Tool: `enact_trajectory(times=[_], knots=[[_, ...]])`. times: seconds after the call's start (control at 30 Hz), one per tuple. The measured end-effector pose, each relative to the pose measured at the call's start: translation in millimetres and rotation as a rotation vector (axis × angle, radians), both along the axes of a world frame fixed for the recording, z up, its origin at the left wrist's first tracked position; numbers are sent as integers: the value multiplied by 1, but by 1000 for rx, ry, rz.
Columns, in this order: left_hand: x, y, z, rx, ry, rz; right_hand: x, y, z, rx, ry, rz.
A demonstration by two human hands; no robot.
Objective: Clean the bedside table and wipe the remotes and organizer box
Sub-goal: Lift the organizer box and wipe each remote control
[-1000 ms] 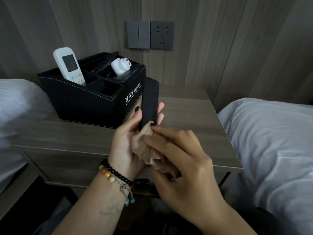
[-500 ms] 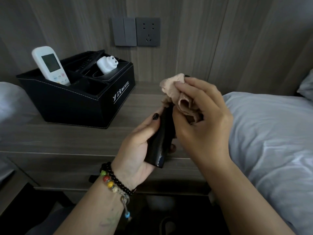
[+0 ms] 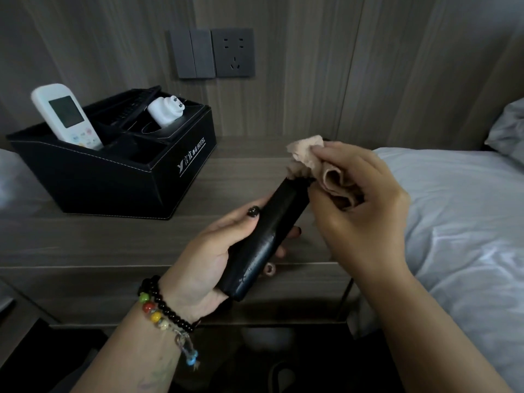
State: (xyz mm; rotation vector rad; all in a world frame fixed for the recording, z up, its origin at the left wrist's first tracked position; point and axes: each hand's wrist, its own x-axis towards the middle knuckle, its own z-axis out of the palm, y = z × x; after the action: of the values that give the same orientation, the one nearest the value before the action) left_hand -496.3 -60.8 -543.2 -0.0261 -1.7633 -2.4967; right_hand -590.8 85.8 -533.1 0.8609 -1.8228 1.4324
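My left hand (image 3: 209,259) grips the lower half of a black remote (image 3: 269,236), held tilted above the front edge of the wooden bedside table (image 3: 113,245). My right hand (image 3: 360,211) pinches a crumpled beige cloth (image 3: 312,163) against the remote's far end. The black organizer box (image 3: 113,182) stands at the table's back left. A white remote (image 3: 66,117) leans upright in its left compartment, and another black remote (image 3: 133,107) lies across the back. A white plug adapter (image 3: 166,110) sits in its right compartment.
Grey wall switches (image 3: 195,53) and a socket (image 3: 234,52) are set in the wood-panelled wall behind the table. A bed with white sheets (image 3: 459,228) borders the table on the right, and white bedding (image 3: 11,182) lies at the far left.
My right hand has slid the cloth from the remote's near part up to its far end. The remote has tilted over to the right in my left hand.
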Motion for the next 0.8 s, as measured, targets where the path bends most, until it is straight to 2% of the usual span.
enact_trajectory(times=[0.07, 0.2, 0.3, 0.43, 0.5, 0.6, 0.8], knots=[[2, -6, 0, 4, -7, -22, 0, 4, 1, -38, -118, 127], [7, -16, 5, -79, -8, -31, -3, 20, 12, -107, -472, 453], [9, -19, 5, -137, -3, -19, -7, 28, 13, -89, -525, 526], [9, -23, 3, -127, 9, -36, 1, 21, 8, -118, -447, 512], [10, -25, 4, -77, 13, -72, 3, 20, 6, -93, -338, 512], [9, -22, 5, -4, 8, -85, 0, 20, 2, -9, -200, 384], [3, -5, 5, 24, -16, 86, 7, 3, -6, 64, 65, 78]])
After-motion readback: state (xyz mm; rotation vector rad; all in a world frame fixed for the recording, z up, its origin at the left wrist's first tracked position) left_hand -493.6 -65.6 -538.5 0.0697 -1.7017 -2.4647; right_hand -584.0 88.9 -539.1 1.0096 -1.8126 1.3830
